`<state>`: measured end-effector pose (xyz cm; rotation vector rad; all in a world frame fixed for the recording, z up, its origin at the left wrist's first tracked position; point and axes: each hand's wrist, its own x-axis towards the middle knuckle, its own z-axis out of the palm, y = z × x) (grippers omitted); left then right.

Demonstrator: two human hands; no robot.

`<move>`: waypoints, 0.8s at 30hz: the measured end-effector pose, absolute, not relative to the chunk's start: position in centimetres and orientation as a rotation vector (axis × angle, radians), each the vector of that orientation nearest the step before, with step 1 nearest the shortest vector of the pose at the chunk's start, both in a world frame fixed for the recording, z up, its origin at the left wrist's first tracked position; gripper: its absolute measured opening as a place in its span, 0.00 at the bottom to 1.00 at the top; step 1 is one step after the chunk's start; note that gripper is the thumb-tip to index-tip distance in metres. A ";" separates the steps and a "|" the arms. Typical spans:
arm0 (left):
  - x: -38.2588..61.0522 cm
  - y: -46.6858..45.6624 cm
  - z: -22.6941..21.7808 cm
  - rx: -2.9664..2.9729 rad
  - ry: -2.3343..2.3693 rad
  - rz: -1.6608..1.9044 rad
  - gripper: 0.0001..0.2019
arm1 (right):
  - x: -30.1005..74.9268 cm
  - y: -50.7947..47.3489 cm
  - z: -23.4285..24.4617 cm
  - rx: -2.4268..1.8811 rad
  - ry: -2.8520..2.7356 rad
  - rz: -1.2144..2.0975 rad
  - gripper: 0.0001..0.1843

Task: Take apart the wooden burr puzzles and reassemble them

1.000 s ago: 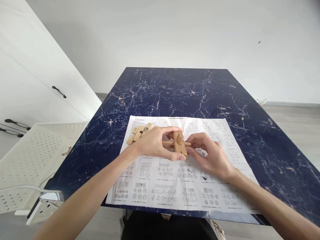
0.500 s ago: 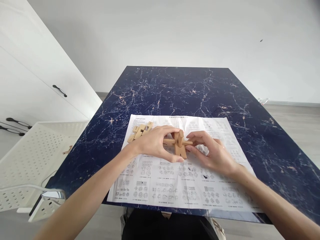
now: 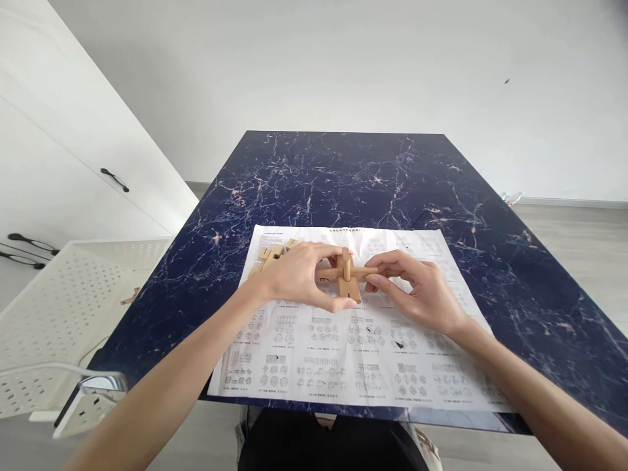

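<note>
Between my hands is a cross-shaped wooden interlocking puzzle, its light-brown pieces passing through one another. My left hand grips it from the left, with the thumb at its near end and the fingers at its far end. My right hand pinches the wooden bar that sticks out to the right. The puzzle is held above a creased white instruction sheet printed with rows of small diagrams. More wooden puzzle pieces lie on the sheet's left side, partly hidden behind my left hand and wrist.
The sheet lies along the near edge of a dark blue marbled table. A white perforated rack stands at the left, with a small wooden piece in it. White cabinets with black handles rise on the left.
The puzzle has turned slightly in my hands and shifted a little to the left. Both hands keep hold of it, and my right fingers have moved slightly on the bar.
</note>
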<state>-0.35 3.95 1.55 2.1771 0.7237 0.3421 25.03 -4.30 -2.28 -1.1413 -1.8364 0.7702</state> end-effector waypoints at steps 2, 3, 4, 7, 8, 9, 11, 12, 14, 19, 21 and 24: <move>-0.3 4.0 1.4 2.179 0.759 0.341 0.20 | 25.1 -4.2 -2.1 -1.141 -1.781 0.766 0.10; -0.2 4.0 1.3 2.188 0.780 0.349 0.23 | 25.1 -4.0 -2.0 -1.154 -1.750 0.753 0.11; -0.2 3.9 1.2 2.204 0.801 0.365 0.27 | 25.2 -3.9 -1.9 -1.173 -1.713 0.729 0.11; -0.1 3.9 0.7 2.284 0.834 0.431 0.37 | 26.1 -3.2 -1.8 -1.251 -1.585 0.595 0.14; -0.1 3.8 0.5 2.317 0.840 0.453 0.38 | 26.5 -2.9 -1.9 -1.285 -1.538 0.531 0.15; 0.0 3.8 0.3 2.354 0.844 0.469 0.38 | 27.0 -2.6 -2.0 -1.326 -1.482 0.453 0.15; 0.0 3.8 -0.1 2.441 0.844 0.493 0.36 | 28.1 -1.9 -2.2 -1.410 -1.372 0.302 0.18; 0.0 3.8 -0.3 2.492 0.840 0.504 0.34 | 28.6 -1.6 -2.4 -1.452 -1.314 0.218 0.19; 0.0 3.8 -0.8 2.598 0.820 0.527 0.31 | 29.8 -1.0 -2.7 -1.537 -1.257 0.079 0.21; 0.0 4.0 -1.5 2.746 0.785 0.551 0.26 | 32.2 -0.1 -3.4 -1.719 -1.214 -0.175 0.17; -0.1 4.0 -1.5 2.760 0.788 0.557 0.24 | 32.9 0.1 -3.7 -1.788 -1.185 -0.224 0.15; -0.1 4.0 -1.5 2.788 0.788 0.572 0.23 | 33.5 0.3 -4.1 -1.817 -1.162 -0.284 0.11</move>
